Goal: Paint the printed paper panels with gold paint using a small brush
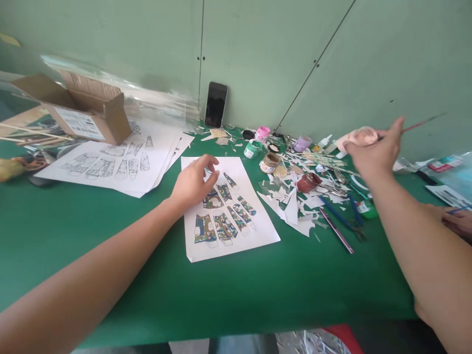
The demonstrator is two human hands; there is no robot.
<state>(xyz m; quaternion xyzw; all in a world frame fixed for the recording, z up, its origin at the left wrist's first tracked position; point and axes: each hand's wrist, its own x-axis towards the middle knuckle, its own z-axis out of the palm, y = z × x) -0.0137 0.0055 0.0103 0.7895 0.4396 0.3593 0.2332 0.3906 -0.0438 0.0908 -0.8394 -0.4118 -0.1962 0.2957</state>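
My left hand [197,181] rests on a white sheet [263,227], its fingers loosely curled and apart, holding nothing. Printed on that sheet are several outlined pattern pieces [225,227], filled with green, brown and blue camouflage colouring. Raised over the right side of the table, my right hand [385,147] is closed on a thin red paintbrush [418,124] that points up and right. A pale pinkish cup [359,137] is at the thumb and fingers of this hand; whether they grip it is unclear.
Open paint jars, brown [270,163], green [252,149] and dark red [309,182], stand among paper scraps [291,209]. A purple pen [337,231] and pliers [342,219] lie nearby. Left are printed sheets [99,169] and a cardboard box [90,115]. A phone [216,104] leans on the wall. Another person's hand [457,219] is right.
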